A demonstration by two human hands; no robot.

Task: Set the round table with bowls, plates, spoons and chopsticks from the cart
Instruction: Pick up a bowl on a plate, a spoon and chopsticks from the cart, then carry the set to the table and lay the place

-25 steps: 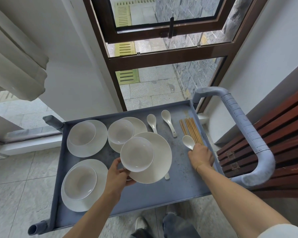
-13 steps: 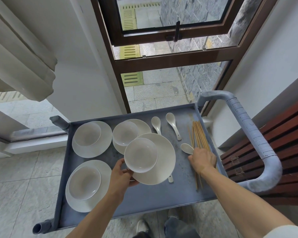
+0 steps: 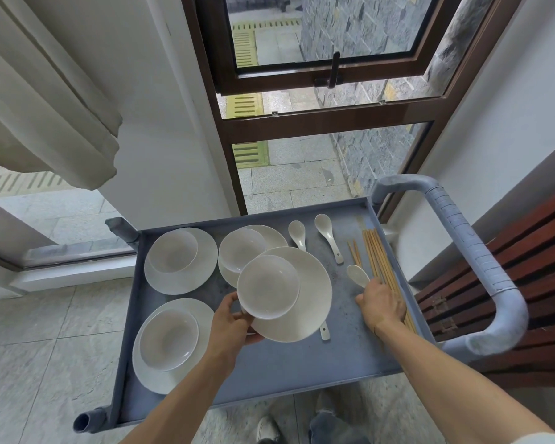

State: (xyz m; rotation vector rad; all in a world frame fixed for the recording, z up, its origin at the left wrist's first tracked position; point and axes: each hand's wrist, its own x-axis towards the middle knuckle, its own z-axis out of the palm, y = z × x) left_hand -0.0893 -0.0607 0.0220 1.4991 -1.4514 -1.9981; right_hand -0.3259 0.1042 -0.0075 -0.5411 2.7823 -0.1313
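A grey-blue cart with a flat, scuffed tray top and a low raised lip fills the lower middle of the view; its thick rounded push handle arcs along the 3 o'clock side, wrapped in ribbed tape. Bare tray surface lies open along the 6 o'clock edge, in front of the crockery.

Glossy white ceramic sets sit on the tray. At 10 o'clock a round plate carries a bowl; at 8 o'clock another plate carries a wider bowl; at 12 o'clock a third plate and bowl are partly covered by the lifted set.

The left hand is clenched on the near rim of a lifted plate with a bowl on it, thumb on top, fingers beneath; the set tilts slightly above the tray's centre. A spoon handle end pokes out from under its 5 o'clock edge.

At 1 o'clock two white ceramic spoons lie side by side, bowls toward the far lip. Just beside the 3 o'clock lip runs a loose bundle of slim wooden chopsticks. The right hand rests knuckles up on their near ends, fingers curled down over the sticks and over the handle of a third spoon; whether it actually grips them I cannot tell.
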